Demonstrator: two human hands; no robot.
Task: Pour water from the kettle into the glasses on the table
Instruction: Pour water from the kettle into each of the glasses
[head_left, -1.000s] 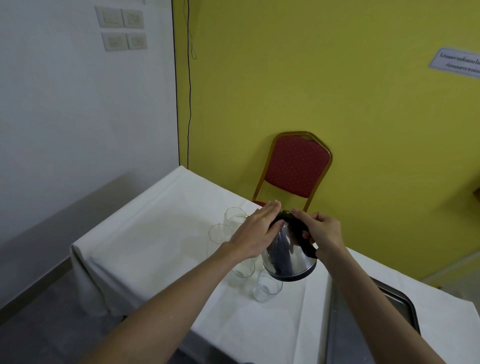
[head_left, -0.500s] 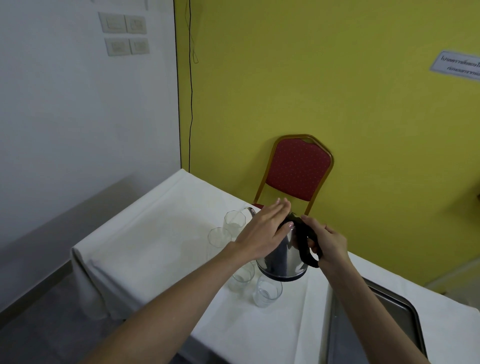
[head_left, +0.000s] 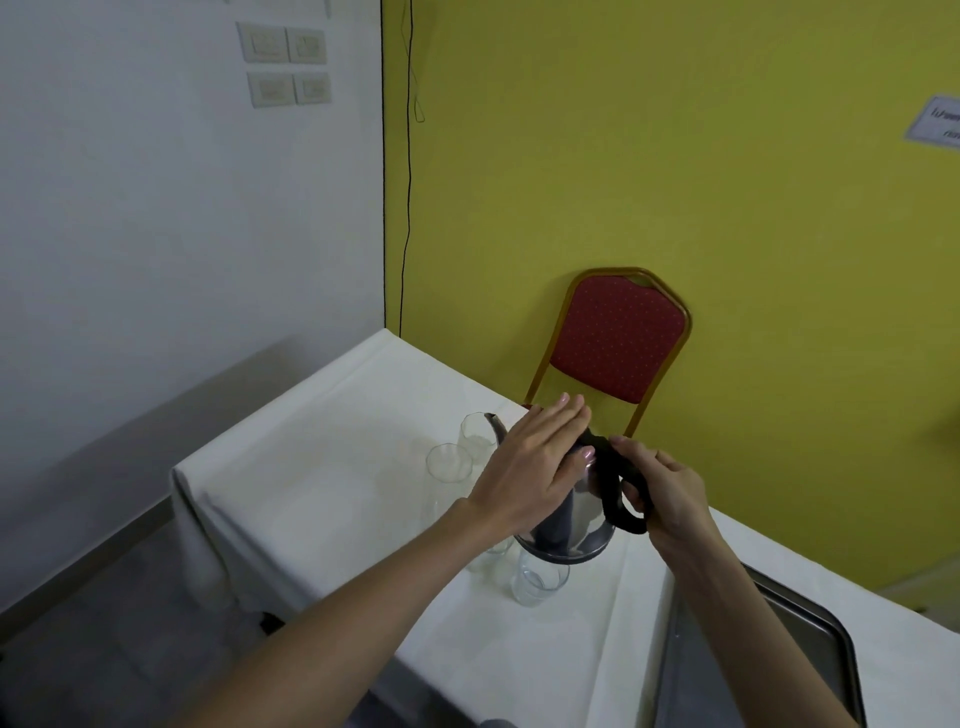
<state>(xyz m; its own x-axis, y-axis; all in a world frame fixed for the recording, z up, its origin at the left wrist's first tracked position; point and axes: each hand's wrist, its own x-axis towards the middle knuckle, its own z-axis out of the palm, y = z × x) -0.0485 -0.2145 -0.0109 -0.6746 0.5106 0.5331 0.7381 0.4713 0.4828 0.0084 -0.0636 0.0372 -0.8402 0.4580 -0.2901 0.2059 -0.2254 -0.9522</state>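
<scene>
A steel kettle (head_left: 584, 525) with a black handle hangs tilted above the white-clothed table (head_left: 322, 493), its spout pointing left toward the farthest glass (head_left: 475, 434). My right hand (head_left: 665, 493) grips the black handle. My left hand (head_left: 535, 462) lies flat on the kettle's lid, fingers stretched out. A second empty glass (head_left: 448, 462) stands just left of the kettle. A glass (head_left: 535, 579) with a little water stands under the kettle's base, and another glass (head_left: 493, 553) is mostly hidden behind my left wrist.
A red padded chair (head_left: 618, 338) with a gold frame stands against the yellow wall behind the table. A metal tray (head_left: 810, 639) lies on the table at the lower right. The table's left edge drops to a grey floor.
The kettle has moved away from me toward the far glasses and its spout now shows beside the farthest glass. Both hands moved with it, the left still on the lid.
</scene>
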